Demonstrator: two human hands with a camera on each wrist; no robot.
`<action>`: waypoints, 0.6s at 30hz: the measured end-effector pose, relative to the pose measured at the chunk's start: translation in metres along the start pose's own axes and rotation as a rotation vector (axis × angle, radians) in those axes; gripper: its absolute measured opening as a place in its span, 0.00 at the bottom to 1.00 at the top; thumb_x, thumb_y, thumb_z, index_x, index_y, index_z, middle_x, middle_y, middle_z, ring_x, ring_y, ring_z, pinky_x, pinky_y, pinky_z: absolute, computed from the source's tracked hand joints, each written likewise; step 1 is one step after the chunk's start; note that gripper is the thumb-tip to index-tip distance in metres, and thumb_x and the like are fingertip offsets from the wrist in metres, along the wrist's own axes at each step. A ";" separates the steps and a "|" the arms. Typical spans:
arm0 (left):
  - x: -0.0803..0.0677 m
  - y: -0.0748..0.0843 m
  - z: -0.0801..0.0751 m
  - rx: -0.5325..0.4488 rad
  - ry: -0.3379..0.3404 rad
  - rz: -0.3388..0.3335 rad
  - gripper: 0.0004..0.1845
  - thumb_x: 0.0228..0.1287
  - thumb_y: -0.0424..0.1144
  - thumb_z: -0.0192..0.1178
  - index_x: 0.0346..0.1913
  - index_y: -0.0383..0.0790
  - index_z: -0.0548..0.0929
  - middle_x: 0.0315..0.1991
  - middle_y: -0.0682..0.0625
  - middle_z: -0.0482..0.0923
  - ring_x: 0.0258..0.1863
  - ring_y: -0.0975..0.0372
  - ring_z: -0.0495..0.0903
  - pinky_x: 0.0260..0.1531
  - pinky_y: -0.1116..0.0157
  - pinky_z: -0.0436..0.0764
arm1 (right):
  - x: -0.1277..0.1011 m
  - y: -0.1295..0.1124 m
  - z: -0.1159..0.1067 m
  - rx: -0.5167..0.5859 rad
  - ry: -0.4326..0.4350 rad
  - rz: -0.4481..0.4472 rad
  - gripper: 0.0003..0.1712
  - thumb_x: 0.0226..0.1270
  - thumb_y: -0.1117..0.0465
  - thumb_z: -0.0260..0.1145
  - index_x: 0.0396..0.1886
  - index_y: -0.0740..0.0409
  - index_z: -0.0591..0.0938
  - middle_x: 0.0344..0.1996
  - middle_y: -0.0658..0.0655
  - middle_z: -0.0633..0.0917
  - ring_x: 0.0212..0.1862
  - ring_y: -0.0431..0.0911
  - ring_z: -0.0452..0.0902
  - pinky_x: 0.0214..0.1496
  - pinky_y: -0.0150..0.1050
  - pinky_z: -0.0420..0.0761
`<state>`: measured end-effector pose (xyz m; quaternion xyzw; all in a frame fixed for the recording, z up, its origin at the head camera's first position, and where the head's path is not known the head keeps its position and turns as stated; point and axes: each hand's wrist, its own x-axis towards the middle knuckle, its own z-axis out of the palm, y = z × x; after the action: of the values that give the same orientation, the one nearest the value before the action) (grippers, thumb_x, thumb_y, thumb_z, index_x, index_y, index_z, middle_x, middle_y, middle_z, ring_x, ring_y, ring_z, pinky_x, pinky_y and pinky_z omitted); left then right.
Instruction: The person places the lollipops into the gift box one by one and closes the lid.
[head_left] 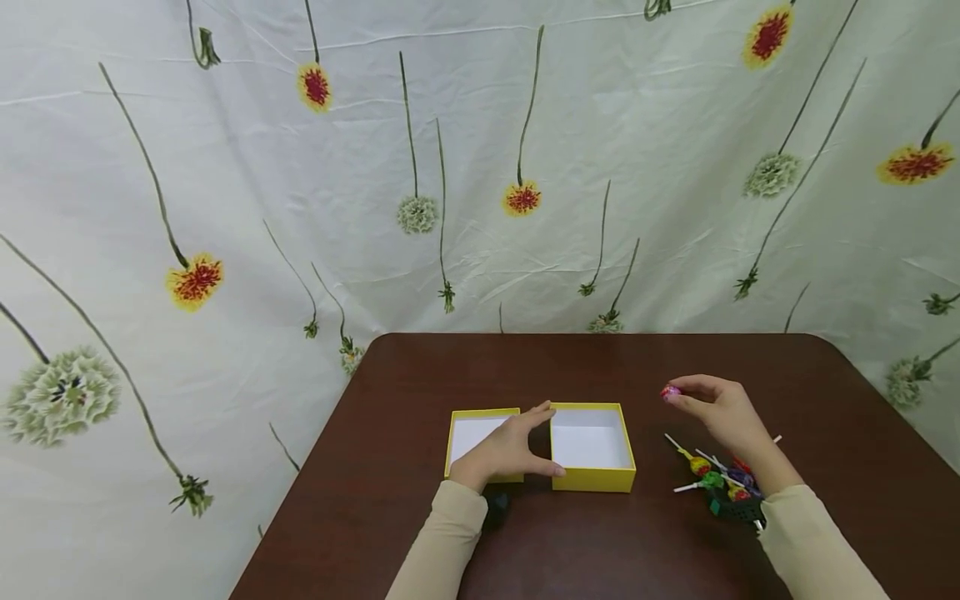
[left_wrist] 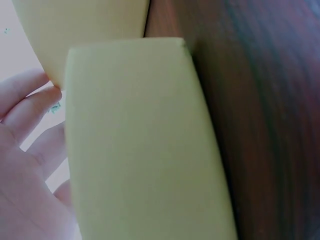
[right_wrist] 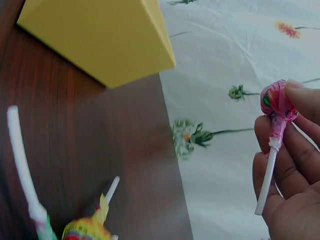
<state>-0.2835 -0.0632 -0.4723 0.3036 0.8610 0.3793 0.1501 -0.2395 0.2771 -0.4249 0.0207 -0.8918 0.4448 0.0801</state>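
Note:
Two open yellow box halves with white insides sit side by side on the dark brown table (head_left: 600,358): a shallow one (head_left: 468,429) on the left and a deeper one (head_left: 592,446) on the right. My left hand (head_left: 534,442) lies flat across the shallow half's right edge, its thumb against the deeper half's front corner. In the left wrist view the fingers (left_wrist: 25,115) lie behind a yellow wall (left_wrist: 140,140). My right hand (head_left: 678,397) hovers right of the boxes and pinches a pink-wrapped lollipop (head_left: 670,391) (right_wrist: 276,98), its white stick lying along the fingers (right_wrist: 295,165).
A heap of several wrapped lollipops (head_left: 716,477) lies under my right forearm, beside a dark green basket (head_left: 738,507). A flower-printed white cloth (head_left: 480,167) hangs behind the table and on both sides. The table's rear corners are rounded.

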 end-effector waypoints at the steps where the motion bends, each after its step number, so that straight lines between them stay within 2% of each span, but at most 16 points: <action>1: 0.000 0.000 0.000 0.000 -0.001 0.001 0.53 0.52 0.52 0.77 0.78 0.44 0.61 0.81 0.51 0.50 0.80 0.54 0.51 0.74 0.49 0.64 | 0.000 -0.001 0.001 0.003 -0.001 -0.001 0.25 0.71 0.47 0.66 0.55 0.61 0.84 0.52 0.65 0.86 0.51 0.54 0.81 0.49 0.41 0.85; 5: 0.001 0.000 0.002 0.014 0.001 0.002 0.53 0.52 0.53 0.77 0.78 0.45 0.60 0.81 0.51 0.50 0.80 0.55 0.53 0.73 0.50 0.65 | 0.001 -0.006 0.006 0.027 -0.022 -0.009 0.24 0.70 0.48 0.67 0.55 0.61 0.84 0.51 0.63 0.87 0.50 0.52 0.81 0.48 0.38 0.85; 9: 0.000 0.000 0.003 0.020 0.007 0.007 0.53 0.52 0.53 0.77 0.78 0.46 0.60 0.81 0.52 0.51 0.79 0.56 0.54 0.73 0.50 0.65 | 0.002 -0.010 0.013 0.055 -0.042 -0.012 0.21 0.69 0.50 0.69 0.53 0.61 0.85 0.48 0.62 0.87 0.49 0.51 0.81 0.50 0.44 0.86; 12: 0.000 0.000 0.003 0.031 0.010 0.012 0.53 0.51 0.54 0.77 0.78 0.45 0.61 0.81 0.52 0.51 0.79 0.56 0.55 0.73 0.50 0.65 | 0.001 -0.013 0.018 0.065 -0.055 -0.017 0.19 0.68 0.53 0.69 0.51 0.61 0.85 0.47 0.61 0.88 0.47 0.50 0.82 0.49 0.44 0.86; 18: 0.001 0.002 0.003 0.057 0.013 0.010 0.53 0.51 0.54 0.77 0.78 0.45 0.61 0.81 0.51 0.52 0.79 0.55 0.56 0.73 0.51 0.65 | 0.000 -0.020 0.028 0.119 -0.099 -0.022 0.17 0.68 0.55 0.70 0.50 0.62 0.86 0.47 0.63 0.88 0.47 0.55 0.85 0.47 0.45 0.87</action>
<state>-0.2820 -0.0597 -0.4732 0.3096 0.8710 0.3572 0.1338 -0.2413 0.2429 -0.4259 0.0570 -0.8664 0.4945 0.0393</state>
